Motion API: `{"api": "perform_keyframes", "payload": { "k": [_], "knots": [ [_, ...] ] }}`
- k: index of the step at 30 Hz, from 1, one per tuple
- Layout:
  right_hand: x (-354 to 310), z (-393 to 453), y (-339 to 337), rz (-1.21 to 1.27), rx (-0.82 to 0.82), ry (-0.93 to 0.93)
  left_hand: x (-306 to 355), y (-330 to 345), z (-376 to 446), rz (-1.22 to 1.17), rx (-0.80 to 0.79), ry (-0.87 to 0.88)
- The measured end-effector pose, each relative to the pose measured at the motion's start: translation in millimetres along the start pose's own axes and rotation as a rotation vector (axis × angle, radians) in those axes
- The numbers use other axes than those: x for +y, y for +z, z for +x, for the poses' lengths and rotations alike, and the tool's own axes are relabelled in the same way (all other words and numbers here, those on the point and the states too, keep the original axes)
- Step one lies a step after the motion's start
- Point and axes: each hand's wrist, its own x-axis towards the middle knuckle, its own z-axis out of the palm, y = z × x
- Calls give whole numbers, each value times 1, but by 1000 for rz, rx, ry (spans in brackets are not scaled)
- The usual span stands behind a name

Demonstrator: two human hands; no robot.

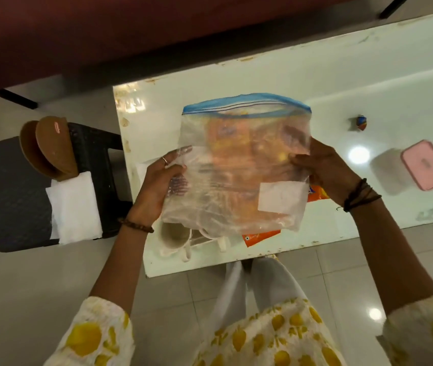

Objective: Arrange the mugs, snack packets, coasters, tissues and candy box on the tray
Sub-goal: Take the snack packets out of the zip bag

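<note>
Both hands, left (pixel 161 180) and right (pixel 323 170), pinch bag (pixel 236 165) sides | risk: bag hides mug (pixel 174 235) and packet (pixel 259 237); lowering blind could knock them

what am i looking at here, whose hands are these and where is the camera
There is no machine here. A person wears one wide-angle camera on the head, looking down, so the arms reach up from the bottom of the single picture.

Both hands hold a clear plastic zip bag with a blue seal strip above a glossy white table: the left hand grips its left edge, the right hand its right edge. Orange shows through the bag, but whether that is inside or behind it is unclear.

Orange snack packets and a pale mug peek out below the bag. Further right stands a white box with a pink lid. On a dark stool to the left lie folded white tissues and brown round coasters.
</note>
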Motion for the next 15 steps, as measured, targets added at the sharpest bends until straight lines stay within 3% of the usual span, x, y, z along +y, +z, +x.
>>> {"api": "perform_keyframes", "payload": {
  "k": [3, 5, 9, 11, 13, 15],
  "knots": [
    [-3, -1, -6, 27, -8, -52, 9, 7, 3, -187, 58, 63],
    [-1, -2, -10, 73, 58, -76, 13, 15, 3, -429, -16, 54],
    [1, -2, -15, 88, 105, -68, 18, 24, 1, -716, -198, -152],
    [0, -2, -20, 45, 73, -49, 16, 23, 2, -640, -215, -112],
    [-3, -5, -25, -21, 12, -32, 17, 20, 5, -302, -111, 28],
    [-4, -9, -29, -93, -53, -15, 22, 14, 11, -157, -128, 101]
  ]
}}
